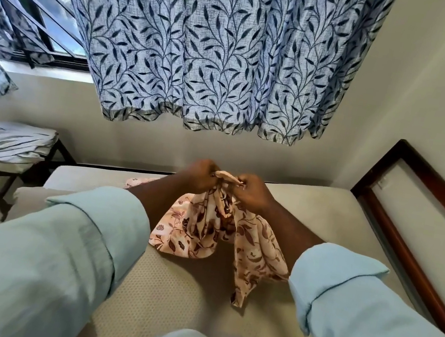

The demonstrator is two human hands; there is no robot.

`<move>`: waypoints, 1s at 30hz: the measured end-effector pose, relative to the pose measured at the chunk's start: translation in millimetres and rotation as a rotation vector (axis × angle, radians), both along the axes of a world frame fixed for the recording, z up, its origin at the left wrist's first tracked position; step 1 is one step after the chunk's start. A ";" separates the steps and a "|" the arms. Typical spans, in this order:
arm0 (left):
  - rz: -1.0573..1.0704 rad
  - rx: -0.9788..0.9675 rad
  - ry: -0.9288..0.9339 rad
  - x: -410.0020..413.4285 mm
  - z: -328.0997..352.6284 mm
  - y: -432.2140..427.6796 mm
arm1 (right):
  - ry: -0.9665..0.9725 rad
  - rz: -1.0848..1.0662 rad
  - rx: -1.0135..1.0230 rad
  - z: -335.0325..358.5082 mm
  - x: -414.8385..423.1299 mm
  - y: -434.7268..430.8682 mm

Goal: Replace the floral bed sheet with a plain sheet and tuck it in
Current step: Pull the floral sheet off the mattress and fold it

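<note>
The floral bed sheet (205, 229), peach with brown leaves, hangs bunched above the bare beige mattress (167, 290). My left hand (200, 175) and my right hand (252, 192) grip its top edge close together, lifted over the middle of the bed. Its lower folds drape down onto the mattress. A folded plain pale sheet (6, 145) lies on a dark stool at the left, beyond the bed's corner.
A dark wooden headboard (410, 227) runs along the bed's right side against the wall. A blue leaf-patterned curtain (219, 51) hangs above the far edge. The stool (2, 189) stands on the floor at the left, below a window (37, 8).
</note>
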State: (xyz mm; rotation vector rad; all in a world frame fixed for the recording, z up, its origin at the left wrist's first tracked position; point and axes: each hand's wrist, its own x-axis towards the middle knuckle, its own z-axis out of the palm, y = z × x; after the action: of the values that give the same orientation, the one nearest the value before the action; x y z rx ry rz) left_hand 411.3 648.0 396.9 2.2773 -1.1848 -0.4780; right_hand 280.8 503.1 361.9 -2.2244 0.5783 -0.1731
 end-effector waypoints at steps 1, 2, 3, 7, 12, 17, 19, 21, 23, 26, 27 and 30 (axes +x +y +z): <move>0.039 -0.033 0.010 1.9 3.0 2.4 | 0.028 0.009 -0.015 -4.0 -4.4 -2.7; 0.087 -0.069 0.004 5.9 5.8 5.6 | 0.072 0.019 -0.063 -9.5 -10.0 -5.4; 0.139 -0.100 -0.013 11.5 7.8 9.2 | 0.124 0.026 -0.110 -15.2 -16.3 -8.3; 0.249 -0.108 -0.010 27.8 10.3 26.9 | 0.317 -0.074 -0.150 -40.4 -38.9 -18.3; 0.332 -0.179 0.065 20.6 3.4 29.7 | 0.336 -0.136 -0.244 -43.1 -37.1 -8.8; 0.412 -0.253 0.081 22.6 9.2 34.0 | 0.245 -0.150 -0.201 -43.9 -37.0 0.5; 0.416 -0.263 0.091 25.7 11.7 36.8 | 0.216 -0.149 -0.267 -42.0 -37.6 4.6; 0.429 -0.273 0.092 28.5 11.9 38.3 | 0.227 -0.134 -0.386 -39.6 -36.8 8.4; 0.448 -0.281 0.097 28.9 12.1 38.4 | 0.248 -0.149 -0.451 -38.6 -35.4 11.0; 0.450 -0.282 0.082 26.5 12.7 37.2 | 0.240 -0.210 -0.496 -39.5 -34.9 13.3; 0.450 -0.283 0.085 26.5 11.9 36.7 | 0.238 -0.221 -0.512 -39.6 -34.7 13.5; 0.462 -0.294 0.098 26.5 10.8 35.7 | 0.272 -0.240 -0.553 -38.9 -33.2 11.9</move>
State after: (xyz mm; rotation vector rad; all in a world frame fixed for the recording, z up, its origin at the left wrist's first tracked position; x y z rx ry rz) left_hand 437.8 683.7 407.7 2.1465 -0.6026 -0.2178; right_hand 247.6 515.1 323.0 -2.7295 1.0499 -0.1685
